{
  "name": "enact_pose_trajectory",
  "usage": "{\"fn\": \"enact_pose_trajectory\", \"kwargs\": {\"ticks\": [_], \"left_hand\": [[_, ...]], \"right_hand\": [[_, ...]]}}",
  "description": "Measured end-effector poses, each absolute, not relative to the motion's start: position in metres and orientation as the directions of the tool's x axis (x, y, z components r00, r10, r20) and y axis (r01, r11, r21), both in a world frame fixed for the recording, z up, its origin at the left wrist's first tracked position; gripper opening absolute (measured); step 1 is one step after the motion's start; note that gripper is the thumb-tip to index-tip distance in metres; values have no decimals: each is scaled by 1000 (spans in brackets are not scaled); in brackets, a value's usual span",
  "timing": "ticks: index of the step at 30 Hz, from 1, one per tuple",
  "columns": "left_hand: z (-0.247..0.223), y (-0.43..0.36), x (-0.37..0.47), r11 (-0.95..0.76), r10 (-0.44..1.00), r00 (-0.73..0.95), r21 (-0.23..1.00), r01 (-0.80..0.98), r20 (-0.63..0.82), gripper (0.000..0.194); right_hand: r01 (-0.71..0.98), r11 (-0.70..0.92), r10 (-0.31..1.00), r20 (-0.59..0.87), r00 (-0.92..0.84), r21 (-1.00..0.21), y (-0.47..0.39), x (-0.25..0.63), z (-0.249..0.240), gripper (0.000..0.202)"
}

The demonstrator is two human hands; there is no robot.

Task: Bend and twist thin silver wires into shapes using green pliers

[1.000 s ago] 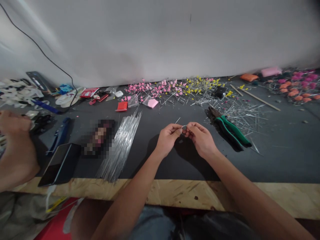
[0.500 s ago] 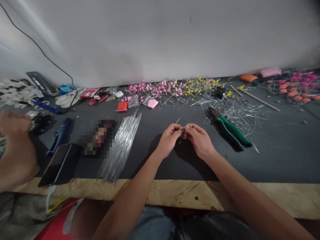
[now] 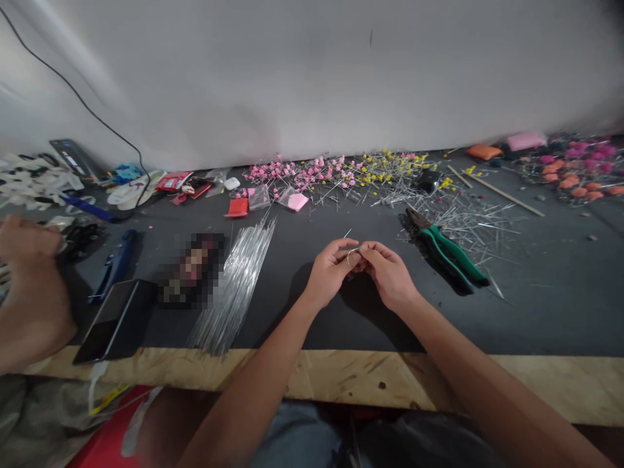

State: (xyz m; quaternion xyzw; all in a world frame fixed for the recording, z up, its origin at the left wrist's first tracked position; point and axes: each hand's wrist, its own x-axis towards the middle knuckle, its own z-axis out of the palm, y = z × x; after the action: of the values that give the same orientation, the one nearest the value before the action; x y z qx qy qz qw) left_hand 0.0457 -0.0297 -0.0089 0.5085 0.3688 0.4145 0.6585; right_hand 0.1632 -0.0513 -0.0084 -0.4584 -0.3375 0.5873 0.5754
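My left hand [image 3: 331, 272] and my right hand [image 3: 390, 273] meet above the dark tabletop, fingertips touching. Both pinch a thin wire [image 3: 349, 255] that curves into a small loop between them; one end sticks up behind the left fingers. To the left lies a bundle of straight silvery wires [image 3: 238, 279]. Green-handled pliers [image 3: 448, 257] rest right of my right hand, beside a heap of loose wires [image 3: 480, 224].
Wires with pink tips [image 3: 316, 172] and yellow tips [image 3: 385, 166] line the back. At left are a phone [image 3: 110, 322], a blue tool [image 3: 114, 266] and another person's arm [image 3: 34, 292]. Orange and magenta pieces [image 3: 575, 175] lie far right.
The fingers of my left hand have shifted slightly around the wire, its index finger now stretched further toward my right hand. The wire loop has turned a little.
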Motion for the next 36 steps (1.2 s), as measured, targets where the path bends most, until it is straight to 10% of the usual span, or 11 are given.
{"fn": "enact_pose_trajectory", "kwargs": {"ticks": [16, 36], "left_hand": [[-3, -33, 48, 114, 961, 265, 988, -100, -84, 17], [-9, -37, 46, -287, 947, 201, 944, 165, 253, 17]], "right_hand": [[-347, -131, 981, -173, 92, -928, -50, 165, -11, 11], [-470, -194, 973, -231, 22, -861, -52, 167, -5, 8]]}}
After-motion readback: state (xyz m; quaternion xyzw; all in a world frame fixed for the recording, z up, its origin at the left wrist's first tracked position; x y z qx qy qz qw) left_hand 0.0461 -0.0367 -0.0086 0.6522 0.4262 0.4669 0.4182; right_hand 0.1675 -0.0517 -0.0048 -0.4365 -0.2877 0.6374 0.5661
